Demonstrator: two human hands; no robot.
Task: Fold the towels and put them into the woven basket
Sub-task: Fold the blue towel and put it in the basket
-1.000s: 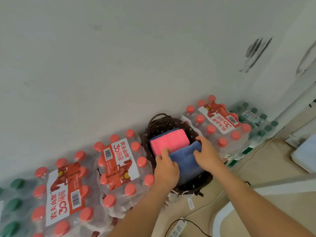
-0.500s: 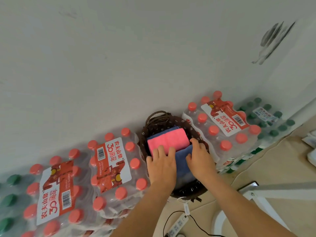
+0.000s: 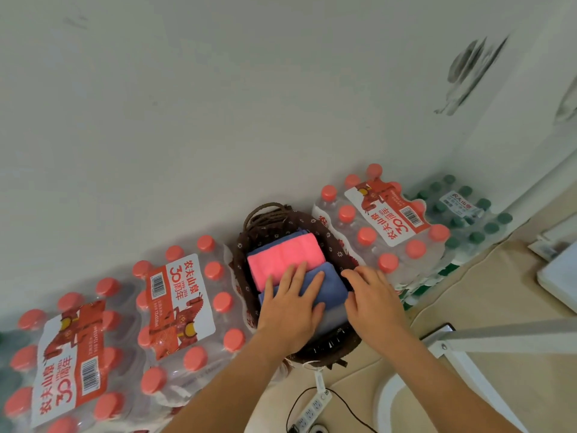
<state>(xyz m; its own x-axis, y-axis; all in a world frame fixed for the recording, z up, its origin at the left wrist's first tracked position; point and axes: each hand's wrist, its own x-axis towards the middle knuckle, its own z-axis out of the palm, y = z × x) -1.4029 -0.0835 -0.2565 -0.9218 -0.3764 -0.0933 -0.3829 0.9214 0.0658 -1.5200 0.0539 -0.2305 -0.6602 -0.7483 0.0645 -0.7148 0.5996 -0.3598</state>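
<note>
Three folded towels (image 3: 282,260), one woven basket (image 3: 338,250)

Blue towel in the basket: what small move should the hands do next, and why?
Probably lift both hands out. The blue towel lies folded inside the woven basket, beside the pink towel. The left hand rests flat on it with straight fingers, and the right hand, at its right edge, grips nothing, so the towel seems placed.

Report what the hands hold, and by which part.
Nothing is gripped. The left hand presses flat on the blue towel; the right hand sits loosely curled at its right edge.
</note>
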